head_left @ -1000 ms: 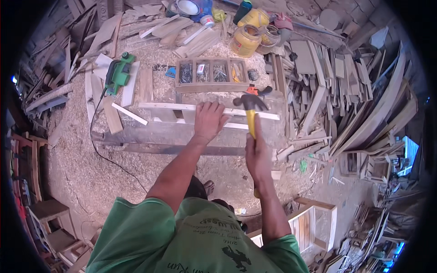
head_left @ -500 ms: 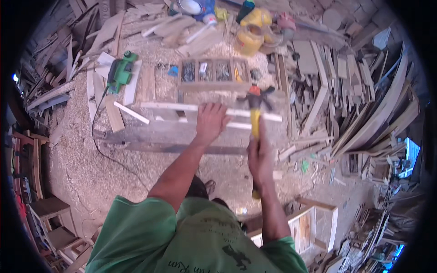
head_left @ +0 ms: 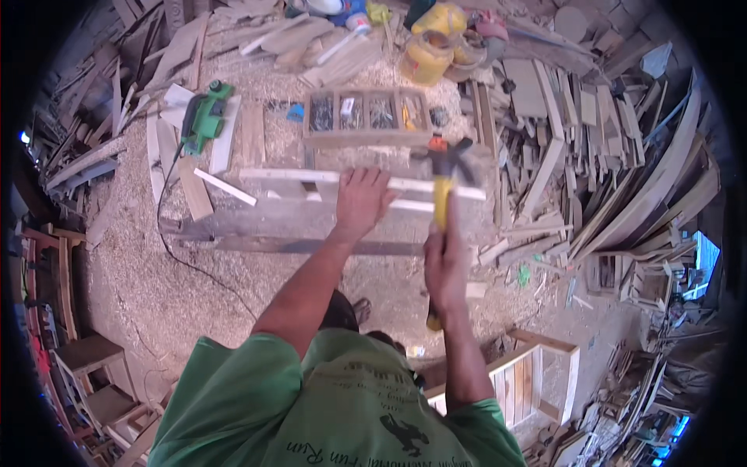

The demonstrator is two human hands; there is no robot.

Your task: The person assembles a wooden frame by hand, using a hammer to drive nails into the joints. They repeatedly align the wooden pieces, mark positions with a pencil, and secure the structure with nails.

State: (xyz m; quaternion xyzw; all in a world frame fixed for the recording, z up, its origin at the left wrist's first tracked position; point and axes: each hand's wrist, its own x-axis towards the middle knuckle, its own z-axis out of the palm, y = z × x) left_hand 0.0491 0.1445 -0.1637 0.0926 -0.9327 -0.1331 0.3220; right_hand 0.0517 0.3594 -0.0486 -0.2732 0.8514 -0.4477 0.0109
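Observation:
A narrow wooden frame, made of pale strips, lies across the worn workbench. My left hand is closed over the frame's middle, fingers bent across its far strip. In my right hand is a claw hammer with a yellow and black handle. The hammer's dark head is raised over the frame's right part, smeared by motion; whether it touches the wood I cannot tell. Just beyond the frame sits a wooden tray whose compartments hold what look like nails and small hardware.
A green electric planer rests on boards at the left, its cord trailing over shavings. Yellow plastic containers stand at the back. Scrap wood is piled at the right. A slatted wooden piece stands behind my right arm.
The hammer's head is slightly farther right, still over the frame's right part. My left hand keeps its place on the frame. The whole view has shifted a little.

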